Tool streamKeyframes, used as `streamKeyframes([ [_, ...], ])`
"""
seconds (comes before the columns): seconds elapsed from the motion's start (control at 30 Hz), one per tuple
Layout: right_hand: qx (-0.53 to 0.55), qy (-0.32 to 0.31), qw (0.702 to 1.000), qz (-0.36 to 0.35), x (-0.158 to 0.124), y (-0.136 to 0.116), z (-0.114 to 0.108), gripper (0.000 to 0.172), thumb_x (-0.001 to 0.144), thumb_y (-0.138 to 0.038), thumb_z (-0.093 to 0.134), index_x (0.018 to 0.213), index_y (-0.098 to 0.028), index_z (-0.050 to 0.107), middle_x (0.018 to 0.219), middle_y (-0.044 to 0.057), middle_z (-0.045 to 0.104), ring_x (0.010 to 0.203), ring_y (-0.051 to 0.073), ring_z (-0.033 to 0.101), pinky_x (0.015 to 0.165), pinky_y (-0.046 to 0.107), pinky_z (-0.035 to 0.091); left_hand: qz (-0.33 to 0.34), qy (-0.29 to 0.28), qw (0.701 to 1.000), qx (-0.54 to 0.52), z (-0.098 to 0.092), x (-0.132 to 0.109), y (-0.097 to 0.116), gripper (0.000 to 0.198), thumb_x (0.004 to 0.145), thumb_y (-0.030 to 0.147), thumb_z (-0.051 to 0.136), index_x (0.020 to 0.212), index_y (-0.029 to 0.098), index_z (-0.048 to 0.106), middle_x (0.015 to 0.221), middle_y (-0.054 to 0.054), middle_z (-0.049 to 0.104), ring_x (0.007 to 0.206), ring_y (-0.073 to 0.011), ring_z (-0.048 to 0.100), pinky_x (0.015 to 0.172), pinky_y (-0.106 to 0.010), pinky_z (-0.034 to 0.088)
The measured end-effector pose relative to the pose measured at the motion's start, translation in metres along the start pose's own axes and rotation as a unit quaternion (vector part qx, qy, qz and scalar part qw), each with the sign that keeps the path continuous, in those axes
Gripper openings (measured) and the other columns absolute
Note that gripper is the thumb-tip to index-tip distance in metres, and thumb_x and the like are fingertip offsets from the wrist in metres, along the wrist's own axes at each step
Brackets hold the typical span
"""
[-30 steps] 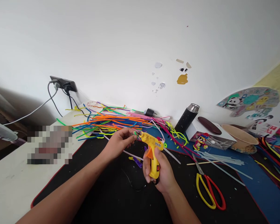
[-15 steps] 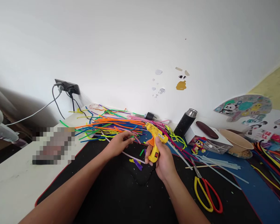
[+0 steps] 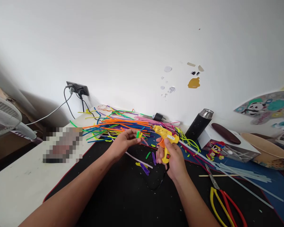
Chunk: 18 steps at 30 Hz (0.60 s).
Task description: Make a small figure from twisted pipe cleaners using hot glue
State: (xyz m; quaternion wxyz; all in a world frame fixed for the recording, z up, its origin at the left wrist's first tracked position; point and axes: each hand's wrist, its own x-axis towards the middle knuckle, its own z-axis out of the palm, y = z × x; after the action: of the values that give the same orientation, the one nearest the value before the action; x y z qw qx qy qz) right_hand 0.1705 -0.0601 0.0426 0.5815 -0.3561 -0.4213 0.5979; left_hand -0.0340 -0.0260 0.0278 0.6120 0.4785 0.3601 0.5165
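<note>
Between the thumb and fingers of my left hand point(image 3: 124, 142) is a small bent green and yellow pipe cleaner piece point(image 3: 139, 134). My right hand point(image 3: 173, 157) is wrapped round the handle of a yellow hot glue gun point(image 3: 165, 138), a finger near its orange trigger. Its nozzle points up and left, to the right of the pipe cleaner piece and apart from it. Folded purple pipe cleaner pieces point(image 3: 145, 169) and a short green piece point(image 3: 148, 155) lie on the black mat point(image 3: 123, 195) below. A long pile of coloured pipe cleaners point(image 3: 123, 123) spreads behind my hands.
Red-and-yellow-handled scissors point(image 3: 217, 186) and translucent glue sticks point(image 3: 246, 173) lie to the right. Behind them stand a black flask point(image 3: 199, 124), a white box point(image 3: 229, 142), a small figure point(image 3: 215, 150) and a tan bowl point(image 3: 262, 143). A fan point(image 3: 6, 110) and a wall socket point(image 3: 78, 88) are at the left.
The green and yellow piece now shows clearly in my left fingers as that hand has turned. The glue gun has tilted more level. The camera view has swung left.
</note>
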Motion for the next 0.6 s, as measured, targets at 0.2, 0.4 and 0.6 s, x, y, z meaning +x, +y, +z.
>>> streamKeyframes([
  [0.2,-0.028,-0.025,0.999,-0.018,0.0,-0.004,-0.007,0.043,0.091,-0.058,0.072,0.093,-0.015,0.071,0.046,-0.007,0.05,0.037,0.011,0.049,0.04,0.023,0.039,0.037,0.0,0.998,0.054,0.004,-0.002,0.003,0.039,0.067,0.04,0.094,0.086,0.017,0.068,0.085,-0.001,0.073,0.082,-0.0167,0.068,0.084,-0.032,0.054],
  [0.4,-0.146,-0.008,0.989,-0.018,0.0,0.001,-0.012,0.047,0.089,-0.062,0.072,0.086,-0.016,0.071,0.045,-0.004,0.053,0.037,0.013,0.05,0.044,0.026,0.041,0.067,-0.006,0.992,0.109,0.0,-0.001,0.005,0.038,0.073,0.048,0.087,0.091,0.018,0.072,0.091,-0.005,0.077,0.088,-0.0218,0.07,0.088,-0.038,0.055],
  [0.6,-0.252,0.007,0.966,-0.05,-0.005,0.0,-0.009,0.054,0.089,-0.065,0.07,0.058,-0.021,0.06,0.041,0.0,0.054,0.038,0.015,0.052,0.047,0.029,0.043,0.088,0.023,0.985,0.146,-0.006,0.0,0.0,0.038,0.077,0.045,0.084,0.101,0.017,0.073,0.098,-0.008,0.078,0.092,-0.024,0.072,0.089,-0.039,0.056],
])
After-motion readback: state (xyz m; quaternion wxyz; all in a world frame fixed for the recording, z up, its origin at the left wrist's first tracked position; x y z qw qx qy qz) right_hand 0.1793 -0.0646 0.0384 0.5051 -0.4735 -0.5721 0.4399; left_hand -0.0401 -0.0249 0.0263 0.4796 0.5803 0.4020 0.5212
